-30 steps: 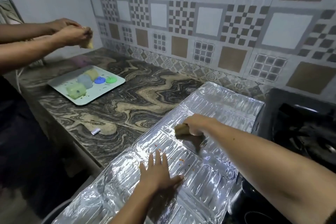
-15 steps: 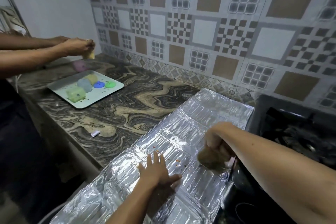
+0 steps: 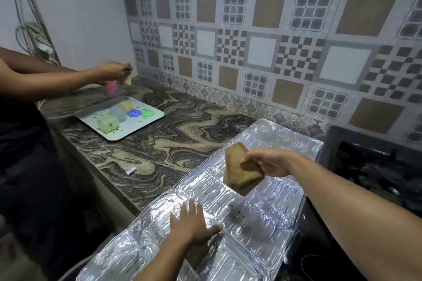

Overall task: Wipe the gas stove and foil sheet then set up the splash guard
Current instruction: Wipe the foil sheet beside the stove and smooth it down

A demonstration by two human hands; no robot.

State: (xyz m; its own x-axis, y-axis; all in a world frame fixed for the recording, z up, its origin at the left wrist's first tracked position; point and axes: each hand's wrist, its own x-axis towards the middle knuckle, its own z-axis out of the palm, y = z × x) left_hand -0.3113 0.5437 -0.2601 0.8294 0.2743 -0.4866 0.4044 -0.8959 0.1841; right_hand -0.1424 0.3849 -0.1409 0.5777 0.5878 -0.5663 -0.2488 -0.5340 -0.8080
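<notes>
- At far left a second person [image 3: 29,89] works over a tray [image 3: 137,125] of coloured lumps on the bench [image 3: 182,141]; they are well apart from our foil and play no part in our job.
- Our left hand [image 3: 194,227] lies flat on the foil [image 3: 262,223], fingers [image 3: 186,209] spread and released, gripping nothing, only pinning the sheet to the bench.
- The foil lies flat along the bench edge, its right side just beside the stove [image 3: 374,166]. Small coloured crumbs [image 3: 237,213] sit on it just right of our left hand.
- Our right hand [image 3: 267,162] is raised clear of the foil, fingers clenched on a tan cloth [image 3: 237,173] that hangs folded above the sheet.
- We judge the foil wipe is part done, since crumbs remain; the stove is at far right, dark and mostly cut off, so we cannot tell its state.
- Risks from here: a hard stroke could crease or tear the thin foil, or drag it if our left hand eases off.
- Sweeping toward the near edge would push crumbs off the bench to the floor; sweeping right would send them onto the stove.
- The splash guard is not set up yet.
</notes>
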